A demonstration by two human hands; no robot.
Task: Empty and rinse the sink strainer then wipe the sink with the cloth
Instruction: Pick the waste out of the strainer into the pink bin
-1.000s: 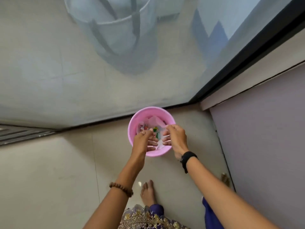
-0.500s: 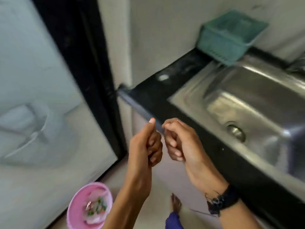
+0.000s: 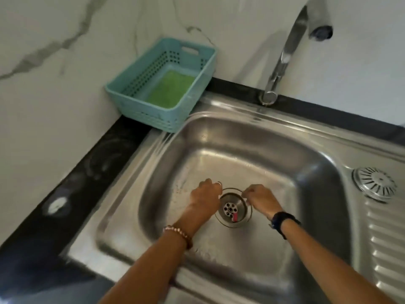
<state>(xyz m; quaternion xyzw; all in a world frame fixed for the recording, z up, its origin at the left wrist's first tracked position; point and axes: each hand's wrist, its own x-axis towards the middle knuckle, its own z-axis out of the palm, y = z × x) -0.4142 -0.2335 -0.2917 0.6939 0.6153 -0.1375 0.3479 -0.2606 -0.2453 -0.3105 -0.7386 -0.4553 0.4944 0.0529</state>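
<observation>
Down at the sink (image 3: pixel 252 150) drain (image 3: pixel 232 208), both hands (image 3: pixel 206 197) (image 3: pixel 262 199) seemingly pinch the strainer's rim.

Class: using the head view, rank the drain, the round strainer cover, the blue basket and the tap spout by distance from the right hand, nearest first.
1. Drain: just left of the right hand.
2. Strainer cover: right, on the drainboard.
3. Blue basket: back left corner.
4. Tap spout: top, above the sink.

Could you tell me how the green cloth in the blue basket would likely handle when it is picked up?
The green cloth lies flat along the floor of the blue basket, so it would probably hang floppy when lifted. It looks thin, so likely light. Its rough-looking surface suggests it should not slip from the fingers.
</observation>
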